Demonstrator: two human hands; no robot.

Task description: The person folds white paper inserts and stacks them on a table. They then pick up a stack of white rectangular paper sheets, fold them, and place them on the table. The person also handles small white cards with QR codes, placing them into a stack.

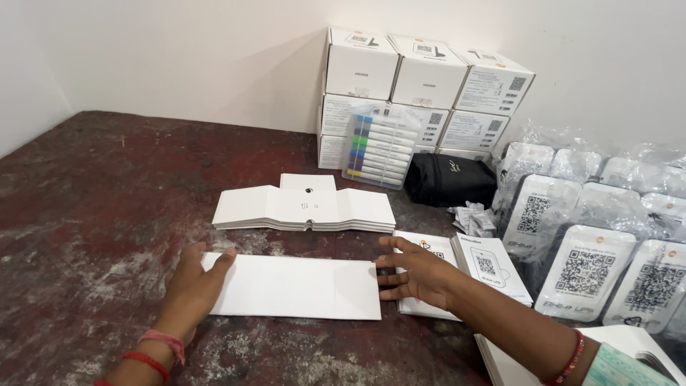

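Flanking a flat white card (293, 286), left hand (194, 286) and right hand (418, 275) touch its ends.

We note red and pink threads on the left wrist (153, 350), a red beaded band on the right wrist (569, 361), and a pale turquoise sleeve (625, 368).

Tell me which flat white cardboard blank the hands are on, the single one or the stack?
The single flat blank nearest the camera: left hand on its left end, right hand at its right edge. The stack of blanks behind lies untouched.
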